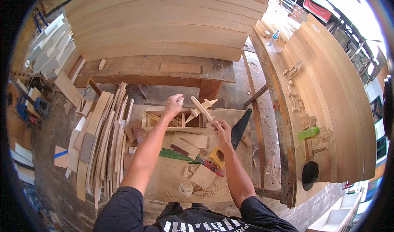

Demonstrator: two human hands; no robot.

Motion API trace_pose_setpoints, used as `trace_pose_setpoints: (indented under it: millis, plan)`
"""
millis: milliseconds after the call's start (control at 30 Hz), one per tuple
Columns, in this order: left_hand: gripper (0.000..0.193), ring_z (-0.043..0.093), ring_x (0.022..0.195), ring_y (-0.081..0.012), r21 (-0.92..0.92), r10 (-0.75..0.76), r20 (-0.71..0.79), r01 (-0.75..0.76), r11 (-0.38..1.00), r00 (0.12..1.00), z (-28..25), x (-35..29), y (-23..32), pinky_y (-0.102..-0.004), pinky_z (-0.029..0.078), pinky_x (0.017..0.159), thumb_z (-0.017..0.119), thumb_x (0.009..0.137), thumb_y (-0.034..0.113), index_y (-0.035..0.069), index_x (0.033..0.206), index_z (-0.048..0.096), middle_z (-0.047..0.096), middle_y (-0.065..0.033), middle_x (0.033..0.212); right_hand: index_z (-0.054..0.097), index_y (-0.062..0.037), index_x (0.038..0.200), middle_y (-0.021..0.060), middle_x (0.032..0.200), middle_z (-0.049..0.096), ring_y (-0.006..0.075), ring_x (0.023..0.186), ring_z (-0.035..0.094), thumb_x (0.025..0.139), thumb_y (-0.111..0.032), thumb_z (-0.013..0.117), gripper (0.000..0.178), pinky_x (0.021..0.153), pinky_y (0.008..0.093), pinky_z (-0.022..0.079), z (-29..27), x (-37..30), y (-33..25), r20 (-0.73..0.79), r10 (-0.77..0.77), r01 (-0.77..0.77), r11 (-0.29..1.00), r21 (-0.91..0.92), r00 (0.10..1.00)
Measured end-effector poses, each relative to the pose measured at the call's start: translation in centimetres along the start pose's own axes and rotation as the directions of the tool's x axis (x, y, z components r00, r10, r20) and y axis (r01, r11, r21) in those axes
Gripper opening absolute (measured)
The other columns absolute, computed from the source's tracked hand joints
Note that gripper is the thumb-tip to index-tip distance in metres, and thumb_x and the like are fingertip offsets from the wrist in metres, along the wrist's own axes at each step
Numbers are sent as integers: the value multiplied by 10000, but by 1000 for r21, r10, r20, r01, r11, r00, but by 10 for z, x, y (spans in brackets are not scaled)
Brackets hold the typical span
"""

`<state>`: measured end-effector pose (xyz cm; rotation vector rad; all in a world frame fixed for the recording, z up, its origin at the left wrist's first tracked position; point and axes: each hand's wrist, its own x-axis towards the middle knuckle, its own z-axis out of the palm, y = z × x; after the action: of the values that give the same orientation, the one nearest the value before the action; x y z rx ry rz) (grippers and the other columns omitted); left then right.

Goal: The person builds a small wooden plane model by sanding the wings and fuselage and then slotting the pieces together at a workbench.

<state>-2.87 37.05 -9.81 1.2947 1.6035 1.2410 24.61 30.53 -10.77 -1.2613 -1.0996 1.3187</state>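
Note:
My right hand (223, 130) pinches the near end of a pale wooden piece (200, 108), a rounded bar crossed by a second part with pointed ends, like a small toy plane. It is held above an open wooden box (174, 129) with compartments and offcuts inside. To its left, my left hand (174, 104) is raised apart from the piece, fingers curled and pressed together; what they hold, if anything, is too small to make out. A handsaw with a dark blade (240, 129) and yellow handle (217, 156) lies beside my right forearm.
A green-bladed tool (174, 154) with a red handle (213, 167) and wood scraps cover the low worktable (166, 187). Stacked wooden strips (102, 145) stand left. Curved planked panels rise ahead and right; a bench (283, 141) on the right holds a green bottle (308, 133).

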Motion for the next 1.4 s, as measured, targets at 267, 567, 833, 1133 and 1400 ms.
trace_pose_setpoints:
  millis: [267, 567, 833, 1133, 1400]
  plan:
    - [155, 534, 605, -79, -259, -214, -243, 149, 954, 946, -104, -120, 19, -225, 414, 531, 626, 936, 161, 17, 945, 684, 617, -12, 722, 641, -12, 1039, 56, 859, 664, 75, 673, 541, 970, -164, 621, 168, 555, 213, 402, -39, -47, -11, -78, 68, -48, 971, 234, 995]
    - [198, 477, 550, -64, -456, -588, -546, 377, 806, 597, -171, -407, -29, -239, 384, 500, 626, 943, 207, 62, 808, 633, 523, 23, 628, 627, -11, 847, 4, 679, 514, 75, 611, 450, 989, -257, 596, 286, 544, 256, 335, -74, -208, -21, 3, 166, -165, 980, -109, 986]
    - [155, 668, 710, -219, 182, -234, -572, 400, 898, 786, -180, -415, -87, -349, 521, 687, 612, 842, 76, -47, 899, 688, 700, -166, 776, 642, 17, 990, 21, 828, 583, 107, 800, 535, 918, -36, 575, 111, 745, 263, 450, -34, -272, -8, 129, -54, 100, 917, -385, 990]
    - [162, 663, 885, -361, 565, 50, -184, 64, 822, 982, -217, -281, -101, -468, 514, 794, 631, 898, 190, 48, 939, 699, 696, -182, 945, 659, 25, 1014, 0, 820, 594, 76, 751, 528, 916, -28, 579, 137, 682, 236, 448, 27, -327, -12, -196, -66, -5, 940, -341, 978]
    - [313, 654, 989, -355, 691, -249, 480, -188, 698, 841, -189, -294, -56, -491, 525, 847, 642, 881, 342, 49, 987, 678, 691, -187, 984, 675, 19, 970, 8, 776, 615, 93, 722, 563, 909, -73, 613, 127, 655, 245, 466, 69, -442, 32, -339, 48, -189, 899, -395, 940]
